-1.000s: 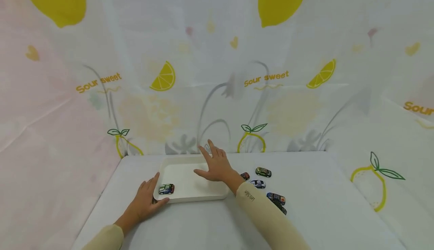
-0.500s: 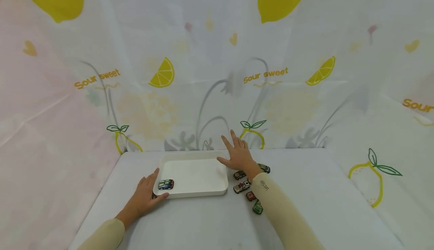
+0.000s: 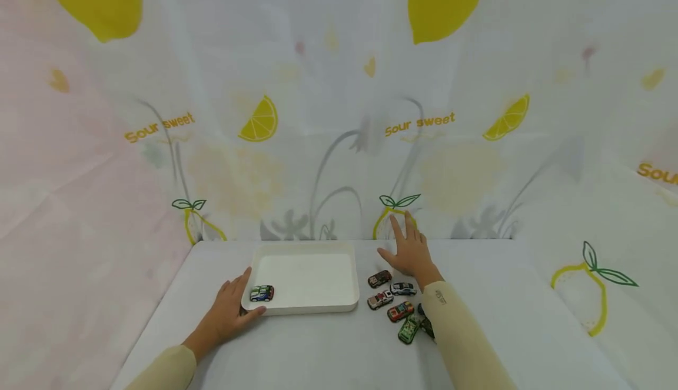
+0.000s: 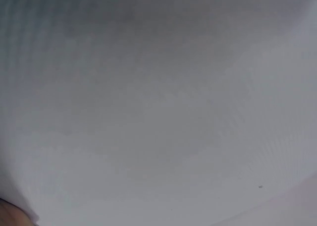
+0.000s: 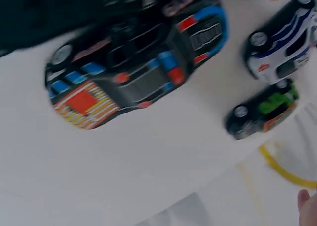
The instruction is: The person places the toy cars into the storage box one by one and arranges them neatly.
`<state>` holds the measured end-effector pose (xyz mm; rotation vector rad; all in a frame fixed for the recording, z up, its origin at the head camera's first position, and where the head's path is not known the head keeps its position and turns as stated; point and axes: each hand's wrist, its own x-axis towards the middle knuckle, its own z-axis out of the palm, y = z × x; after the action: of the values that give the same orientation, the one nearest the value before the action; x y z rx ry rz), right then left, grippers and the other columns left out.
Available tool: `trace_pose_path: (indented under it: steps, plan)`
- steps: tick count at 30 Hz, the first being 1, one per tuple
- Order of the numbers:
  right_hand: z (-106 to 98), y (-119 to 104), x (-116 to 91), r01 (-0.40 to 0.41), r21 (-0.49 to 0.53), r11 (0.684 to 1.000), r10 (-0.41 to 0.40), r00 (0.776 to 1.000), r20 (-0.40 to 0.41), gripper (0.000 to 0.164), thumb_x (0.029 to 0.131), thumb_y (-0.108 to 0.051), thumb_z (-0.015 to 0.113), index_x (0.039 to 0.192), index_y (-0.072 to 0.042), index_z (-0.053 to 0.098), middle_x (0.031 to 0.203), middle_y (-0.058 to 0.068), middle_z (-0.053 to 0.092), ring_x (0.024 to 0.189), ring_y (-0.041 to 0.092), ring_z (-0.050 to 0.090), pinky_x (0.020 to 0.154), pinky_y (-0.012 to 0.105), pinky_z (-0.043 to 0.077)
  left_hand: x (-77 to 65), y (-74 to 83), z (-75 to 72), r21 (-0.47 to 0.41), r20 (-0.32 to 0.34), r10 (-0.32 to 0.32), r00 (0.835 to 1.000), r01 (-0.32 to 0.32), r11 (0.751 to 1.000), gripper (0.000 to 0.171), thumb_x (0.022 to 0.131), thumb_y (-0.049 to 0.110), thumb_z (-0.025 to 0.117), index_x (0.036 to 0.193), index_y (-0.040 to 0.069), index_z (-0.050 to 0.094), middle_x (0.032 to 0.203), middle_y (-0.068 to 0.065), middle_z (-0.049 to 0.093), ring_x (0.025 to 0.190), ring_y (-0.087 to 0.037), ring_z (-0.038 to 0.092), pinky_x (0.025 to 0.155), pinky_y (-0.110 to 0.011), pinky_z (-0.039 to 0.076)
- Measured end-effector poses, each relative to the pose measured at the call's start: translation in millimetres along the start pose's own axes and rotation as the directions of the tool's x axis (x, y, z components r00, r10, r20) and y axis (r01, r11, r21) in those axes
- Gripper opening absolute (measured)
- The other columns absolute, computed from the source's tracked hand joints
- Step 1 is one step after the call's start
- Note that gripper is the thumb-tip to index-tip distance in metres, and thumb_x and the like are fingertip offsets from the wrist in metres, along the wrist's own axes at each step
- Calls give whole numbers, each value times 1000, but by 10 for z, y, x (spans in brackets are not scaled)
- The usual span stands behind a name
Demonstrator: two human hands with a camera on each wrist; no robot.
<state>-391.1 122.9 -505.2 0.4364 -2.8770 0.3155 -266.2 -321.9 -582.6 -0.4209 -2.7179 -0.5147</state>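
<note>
In the head view, my left hand [image 3: 226,312] rests at the near left corner of a white tray [image 3: 304,310], its fingers along the left wall and the thumb at the front. A white, green and blue toy car [image 3: 262,293] sits inside that corner. My right hand [image 3: 413,255] is over the back of a toy car group, fingers spread and nothing held. Just in front of it are a white-and-blue toy car [image 3: 404,289] and a dark red one [image 3: 379,279]. In the right wrist view, a fingertip [image 5: 308,208] shows near a black-and-green toy car [image 5: 265,109].
Right of the tray lie a white-and-red car [image 3: 380,300], a red car [image 3: 400,312] and a green car [image 3: 408,330]. The right sleeve [image 3: 450,325] partly covers others, including a black car with blue and orange [image 5: 138,77]. A lemon-print cloth [image 3: 318,172] stands behind the table.
My right hand has moved right, from above the tray to the back of the car group, uncovering the cars beside the tray. The left hand stays at the tray corner.
</note>
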Motion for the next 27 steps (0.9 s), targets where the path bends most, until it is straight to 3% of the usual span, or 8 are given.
trace_pose_path:
  steps: [6,11,19,27]
  plan:
    - [78,183,-173,-69,61,996,67,997,37,89,84,-60,49,150,-23,1,153,20,-8,132,46,23,101,65,24,-54,4,18,8,-13,3,1000,-3,1000,98,75,57,65,146,6,20,138,-19,43,124,-37,42,101,-58,26]
    - [74,239,-191,-116,72,991,111,992,61,90,84,-60,49,150,-20,1,152,22,-12,130,50,25,99,65,26,-38,-2,13,16,-22,11,1000,-11,1000,98,75,57,65,146,6,20,136,-20,44,123,-37,43,100,-58,27]
    - [85,315,-226,-187,6,982,184,971,151,93,83,-63,48,150,-19,0,151,24,-12,130,51,23,98,64,28,-33,-7,16,7,-27,9,1000,-9,1000,99,74,56,66,145,4,22,134,-20,46,122,-37,43,101,-59,26]
    - [92,372,-283,-185,20,983,178,968,179,93,83,-61,51,149,-17,3,150,28,-7,130,52,22,96,65,28,-60,6,68,16,-53,8,999,-8,1000,98,73,56,66,145,4,24,132,-21,48,121,-37,45,100,-58,27]
